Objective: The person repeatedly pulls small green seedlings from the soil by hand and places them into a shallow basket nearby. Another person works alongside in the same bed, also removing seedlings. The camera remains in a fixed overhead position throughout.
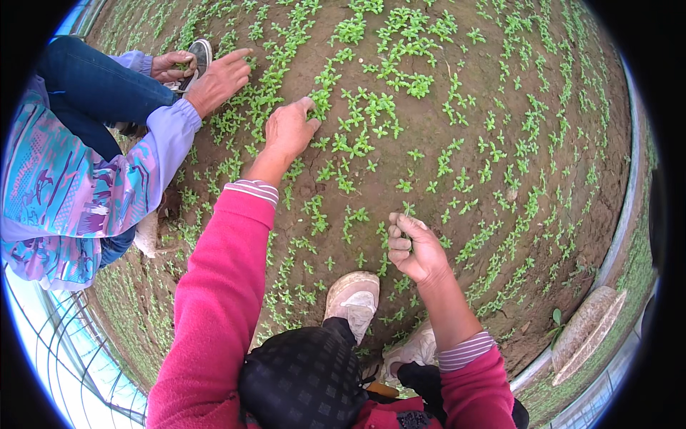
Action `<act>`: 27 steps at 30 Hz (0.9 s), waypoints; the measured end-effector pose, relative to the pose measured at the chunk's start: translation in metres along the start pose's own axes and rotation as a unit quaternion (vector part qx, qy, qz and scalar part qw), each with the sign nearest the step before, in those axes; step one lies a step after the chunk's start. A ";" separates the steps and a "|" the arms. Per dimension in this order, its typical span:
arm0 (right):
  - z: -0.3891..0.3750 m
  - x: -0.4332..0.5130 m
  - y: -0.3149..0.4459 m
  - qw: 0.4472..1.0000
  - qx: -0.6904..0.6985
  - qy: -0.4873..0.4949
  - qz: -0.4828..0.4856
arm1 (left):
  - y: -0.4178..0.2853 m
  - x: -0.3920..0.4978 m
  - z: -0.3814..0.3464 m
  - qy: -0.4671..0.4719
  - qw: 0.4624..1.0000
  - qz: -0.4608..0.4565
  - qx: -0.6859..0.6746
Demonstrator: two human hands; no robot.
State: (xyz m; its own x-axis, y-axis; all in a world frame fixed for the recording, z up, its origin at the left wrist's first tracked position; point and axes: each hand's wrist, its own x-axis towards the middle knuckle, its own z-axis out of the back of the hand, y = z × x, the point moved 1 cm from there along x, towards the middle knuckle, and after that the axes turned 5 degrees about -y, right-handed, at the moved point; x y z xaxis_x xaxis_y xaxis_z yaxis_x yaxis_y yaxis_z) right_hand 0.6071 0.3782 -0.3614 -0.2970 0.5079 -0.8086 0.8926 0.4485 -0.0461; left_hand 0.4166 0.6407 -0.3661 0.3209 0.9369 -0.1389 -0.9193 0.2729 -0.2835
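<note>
My left hand [289, 128] reaches down among the small green seedlings [351, 147] growing in rows from brown soil [375, 185]. Its fingers are bent beside a row of leaves, and whether they pinch a stem is not visible. Nearer to me, my right hand [420, 248] is raised over the bed with its fingers curled. A thin plucked seedling [408, 210] shows at its thumb and forefinger tips. Soil clings to the fingers of this hand. Below it are my dusty light shoes [353, 300] among the plants.
At left another person in a patterned jacket [80, 177] and jeans crouches close by, one hand [225, 78] stretched over the seedlings. A pale border edge [624, 214] curves along the right. Beside it lies a weathered rounded block-like object [587, 332].
</note>
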 end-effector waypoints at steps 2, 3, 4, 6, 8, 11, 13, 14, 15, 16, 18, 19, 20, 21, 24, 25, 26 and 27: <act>-0.001 0.001 -0.002 1.000 -0.006 0.003 0.000 | 0.003 0.002 -0.002 0.009 1.000 0.019 -0.014; -0.001 0.002 -0.003 1.000 -0.003 -0.017 -0.004 | 0.005 0.003 -0.003 0.014 0.999 0.030 -0.017; -0.002 0.002 -0.004 1.000 -0.007 -0.004 -0.001 | 0.007 0.003 -0.005 0.009 0.999 0.037 -0.025; -0.002 0.002 -0.005 1.000 -0.003 -0.009 -0.003 | 0.011 0.004 -0.010 -0.010 0.998 0.043 -0.039; -0.002 0.004 -0.004 1.000 -0.003 0.001 -0.001 | 0.015 0.005 -0.010 -0.011 0.994 0.054 -0.092; -0.004 0.007 -0.003 1.000 0.004 0.019 -0.002 | 0.015 0.002 -0.001 -0.014 0.969 0.107 -0.222; -0.010 0.010 -0.002 1.000 0.008 0.022 0.002 | 0.007 -0.006 0.015 -0.026 0.951 0.107 -0.289; -0.015 0.012 -0.002 1.000 0.010 0.018 0.006 | -0.003 -0.017 0.021 -0.038 0.948 0.082 -0.305; -0.020 0.014 -0.003 1.000 0.018 -0.003 0.006 | -0.015 -0.032 0.026 -0.053 0.943 0.054 -0.323; -0.027 0.016 -0.004 1.000 0.010 -0.001 0.014 | -0.030 -0.052 0.028 -0.059 0.947 -0.002 -0.315; -0.040 0.021 -0.009 0.998 0.006 -0.051 0.023 | -0.060 -0.090 0.029 -0.095 0.950 -0.171 -0.243; -0.046 0.024 -0.012 0.997 0.022 -0.066 0.033 | -0.071 -0.105 0.029 -0.118 0.940 -0.270 -0.171; -0.051 0.026 -0.016 0.993 0.038 -0.099 0.043 | -0.078 -0.116 0.028 -0.097 0.937 -0.294 -0.164; -0.055 0.027 -0.018 0.991 0.059 -0.106 0.053 | -0.083 -0.125 0.027 -0.069 0.935 -0.312 -0.150; -0.061 0.030 -0.022 0.996 0.067 -0.049 0.025 | -0.091 -0.140 0.029 -0.047 0.929 -0.342 -0.135; -0.061 0.031 -0.023 0.995 0.078 -0.053 0.017 | -0.092 -0.143 0.030 -0.039 0.927 -0.348 -0.135; -0.059 0.031 -0.022 0.997 0.069 -0.024 0.031 | -0.092 -0.146 0.033 -0.006 0.928 -0.339 -0.155; -0.057 0.029 -0.021 0.997 0.061 -0.031 0.045 | -0.090 -0.145 0.036 -0.029 0.929 -0.326 -0.171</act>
State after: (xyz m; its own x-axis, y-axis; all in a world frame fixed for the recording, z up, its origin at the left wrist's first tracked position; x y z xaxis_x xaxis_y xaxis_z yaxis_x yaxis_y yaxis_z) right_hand 0.5605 0.4254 -0.3509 -0.1955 0.4947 -0.8468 0.9507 0.3077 -0.0397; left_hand 0.4448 0.4879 -0.2864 0.7619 0.6105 0.2163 -0.4048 0.7096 -0.5768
